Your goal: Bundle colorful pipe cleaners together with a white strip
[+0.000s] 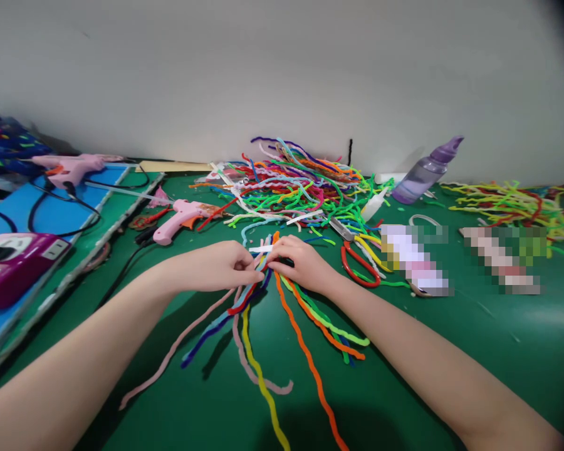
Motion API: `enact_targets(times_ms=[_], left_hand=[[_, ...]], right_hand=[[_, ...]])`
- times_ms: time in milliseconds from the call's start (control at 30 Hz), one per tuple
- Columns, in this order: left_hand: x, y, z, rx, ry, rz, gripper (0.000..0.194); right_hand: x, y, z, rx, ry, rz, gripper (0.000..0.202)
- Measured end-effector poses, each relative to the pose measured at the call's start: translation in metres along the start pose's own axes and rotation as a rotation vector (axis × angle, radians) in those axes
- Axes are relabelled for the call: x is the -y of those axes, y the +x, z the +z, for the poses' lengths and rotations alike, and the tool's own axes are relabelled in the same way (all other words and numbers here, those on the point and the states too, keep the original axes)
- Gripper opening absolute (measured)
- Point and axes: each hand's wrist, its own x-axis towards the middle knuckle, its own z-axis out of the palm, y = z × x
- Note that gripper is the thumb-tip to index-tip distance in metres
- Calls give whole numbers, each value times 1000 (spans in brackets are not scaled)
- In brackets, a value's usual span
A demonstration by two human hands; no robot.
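Both hands meet over a fanned bundle of fuzzy pipe cleaners (305, 338) in orange, yellow, pink, blue, red and green. My left hand (223, 266) pinches strands at the top of the bundle, thumb and forefinger together. Close against it, my right hand (295, 257) has its fingers curled onto the same gathered part. A short white strip (259, 249) lies across the strands between the hands. The long loose ends spread toward me over the green table. Exactly which strands each hand grips is partly hidden by the fingers.
Behind the hands lies a tangled pipe-cleaner heap (291, 181). Red-handled scissors (360, 266), a small white bottle (373, 203) and a tilted purple bottle (425, 172) are to the right. Pink glue guns (181, 219) with cords and a purple power strip (26, 266) lie left.
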Motion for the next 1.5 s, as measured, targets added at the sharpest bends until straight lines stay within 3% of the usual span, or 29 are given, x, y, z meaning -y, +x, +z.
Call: enact_targets(times_ms=[467, 667, 800, 1000, 1133, 1333, 1500], left_hand=[[-39, -27, 2, 66, 66, 126, 42], [-49, -37, 12, -2, 151, 195, 33], [-55, -41, 18, 33, 204, 252, 20], [-65, -44, 33, 2, 352, 256, 24], [-66, -34, 37, -94, 525, 144, 36], [-54, -17, 28, -236, 671, -39, 29], [-37, -9, 27, -282, 654, -37, 25]], right_hand=[[1, 0, 3, 1, -93, -17, 11], [2, 0, 4, 4, -106, -12, 13], [3, 1, 4, -2, -115, -6, 13], [3, 1, 4, -6, -96, -8, 13], [2, -1, 2, -27, -54, 5, 7], [2, -2, 2, -55, -40, 32, 1], [3, -1, 0, -50, 2, 16, 5]])
